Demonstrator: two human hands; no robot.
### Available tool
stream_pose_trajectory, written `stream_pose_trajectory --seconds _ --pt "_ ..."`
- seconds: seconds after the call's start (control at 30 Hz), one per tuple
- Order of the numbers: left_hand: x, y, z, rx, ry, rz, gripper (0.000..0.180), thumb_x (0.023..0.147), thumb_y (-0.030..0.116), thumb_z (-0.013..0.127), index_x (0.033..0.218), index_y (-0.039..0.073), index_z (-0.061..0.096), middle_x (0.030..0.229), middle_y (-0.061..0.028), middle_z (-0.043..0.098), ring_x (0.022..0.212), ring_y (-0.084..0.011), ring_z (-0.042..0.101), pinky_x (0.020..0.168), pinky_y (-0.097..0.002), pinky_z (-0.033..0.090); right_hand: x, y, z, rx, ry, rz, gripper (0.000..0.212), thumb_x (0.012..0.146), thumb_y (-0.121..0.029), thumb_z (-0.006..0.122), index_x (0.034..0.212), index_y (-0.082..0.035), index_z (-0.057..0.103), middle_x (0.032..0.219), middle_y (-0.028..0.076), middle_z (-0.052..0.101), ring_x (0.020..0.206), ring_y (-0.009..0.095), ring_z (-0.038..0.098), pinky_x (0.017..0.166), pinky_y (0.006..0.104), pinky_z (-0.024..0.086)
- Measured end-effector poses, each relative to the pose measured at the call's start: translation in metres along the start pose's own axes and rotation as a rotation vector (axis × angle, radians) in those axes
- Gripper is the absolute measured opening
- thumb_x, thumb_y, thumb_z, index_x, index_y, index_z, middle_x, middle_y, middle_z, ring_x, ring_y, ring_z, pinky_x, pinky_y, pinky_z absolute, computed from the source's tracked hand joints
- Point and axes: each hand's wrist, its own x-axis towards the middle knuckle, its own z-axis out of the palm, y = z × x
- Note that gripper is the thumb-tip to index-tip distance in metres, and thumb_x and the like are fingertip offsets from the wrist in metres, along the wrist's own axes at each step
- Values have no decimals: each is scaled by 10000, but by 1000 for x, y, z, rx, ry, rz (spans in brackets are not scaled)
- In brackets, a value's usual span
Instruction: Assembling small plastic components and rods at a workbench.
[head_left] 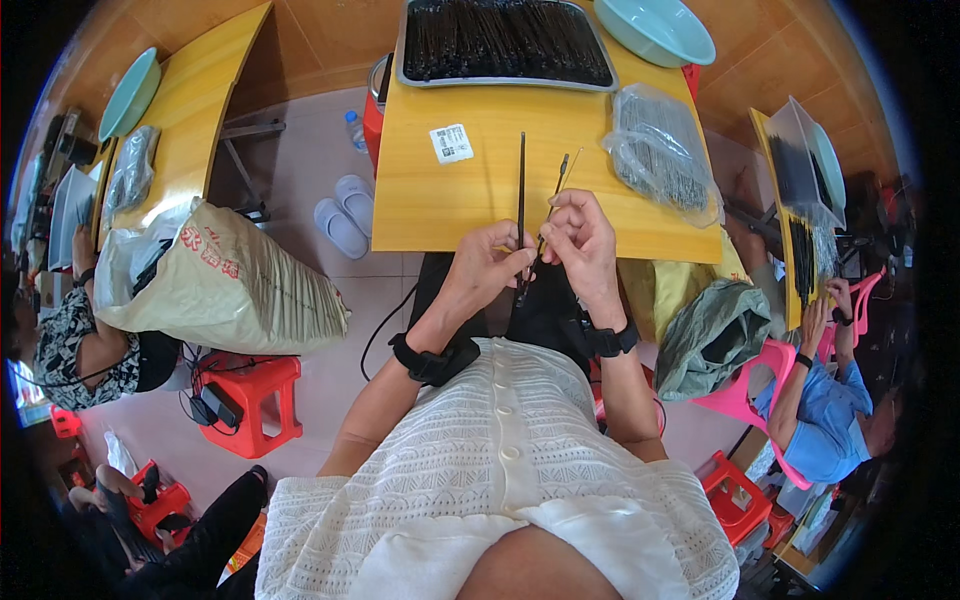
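Note:
My left hand (490, 265) is closed on a slim black rod (521, 180), which stands up between thumb and fingers. In my right hand (582, 245), thumb and forefinger pinch a thin dark piece with a dark tip (563, 172), and a fine pale needle-like tool (574, 166) sticks up beside it. Both hands are close together at the near edge of the yellow table (430, 205). Their lower ends cross in front of my dark trousers, where I cannot make out whether they touch.
A metal tray (508, 84) of many black rods lies at the far edge, with a teal basin (660, 35) beside it. A clear bag of thin dark pieces (662, 150) and a white label (451, 143) lie on the table. Sacks (250, 280) and co-workers (825, 410) flank me.

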Motion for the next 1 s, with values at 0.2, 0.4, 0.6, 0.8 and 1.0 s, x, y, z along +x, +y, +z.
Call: stream_pose_trajectory --seconds 0.2,0.4,0.6,0.8,1.0 --pt "1 -4 2 -2 30 59 45 789 6 563 834 1 564 707 -31 598 588 -77 565 512 -192 437 -2 -1 2 -18 -13 52 256 793 55 551 1019 -18 455 670 1 479 527 49 465 471 179 383" --pt "-2 -5 2 32 51 29 61 768 9 564 825 2 581 708 -29 608 582 -76 575 511 -186 446 -4 2 0 -23 -18 77 233 811 22 551 1019 -20 456 648 -8 478 508 49 460 464 179 378" --pt "-4 -5 2 62 55 12 76 752 11 562 821 -7 589 700 -34 609 580 -70 566 516 -188 443 -5 2 4 -65 -9 55 182 843 -9 517 1018 -22 469 615 -15 455 495 48 448 456 187 366" --pt "-1 -14 3 93 63 82 81 741 -26 556 811 -25 597 691 -35 604 607 -77 554 565 -199 451 -4 -4 5 -197 -28 13 191 836 -8 516 1023 -27 480 578 -6 446 469 55 430 440 195 351" --pt "1 -21 5 217 103 92 44 742 -29 554 764 -38 591 673 -31 589 606 -65 533 562 -198 436 -4 -2 6 -260 -5 37 193 827 -5 518 1016 -30 482 528 -6 413 445 57 397 418 210 321"
